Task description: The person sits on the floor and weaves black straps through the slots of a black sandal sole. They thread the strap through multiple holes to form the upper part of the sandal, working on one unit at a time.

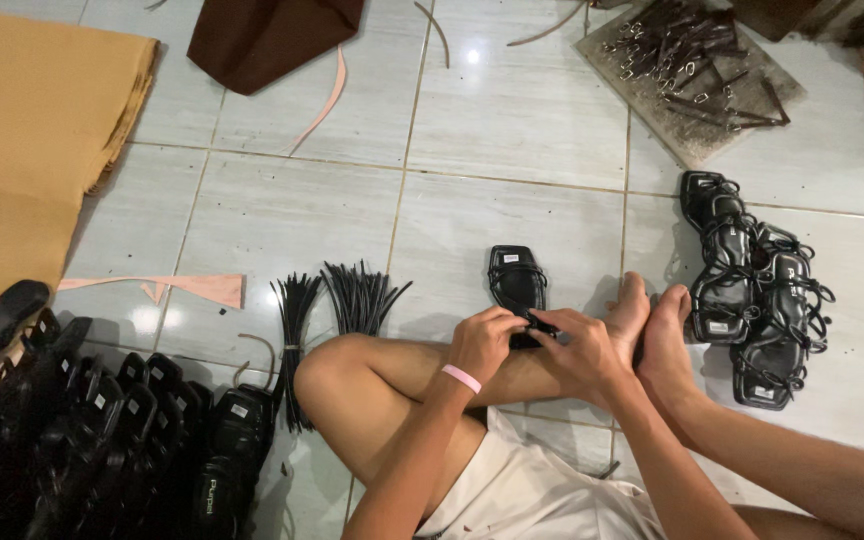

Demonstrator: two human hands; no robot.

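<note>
Left hand: here's the left hand [484, 345], pink band at the wrist, fingers curled down onto the near end of a black sandal [518, 290], pinching it.
Right hand: the right hand [580, 352] sits just beside the left, touching it, fingertips closed on the same near end of the sandal.
Sandal: one black strappy sandal, flat on the floor [512, 130], its heel end under both hands and its toe end pointing away, straight ahead of the fingers.
Legs: the person sits cross-legged; a bare knee [327, 365] lies left of the left hand, two bare feet [652, 325] right beside the right hand.
Finished pile: right of the right hand, past the feet, a heap of black strappy sandals [757, 290]; I make out about four, though they overlap, so the count is not sure.
Cord bundles: two bundles of thin black cords [337, 305] lie on the floor to the left of the left hand, beyond the knee.
Sole stack: far left and nearer the body, a row of black soles [132, 440] stands on edge, too tightly packed to count.
Board: well ahead and right of the hands, one grey board [687, 70] carries many small buckled straps, too many to count.
Sheets: far left, one tan sheet [32, 130]; ahead of it, one dark brown sheet [272, 35].
Scraps: one pink offcut [177, 288] lies left of the cords.
</note>
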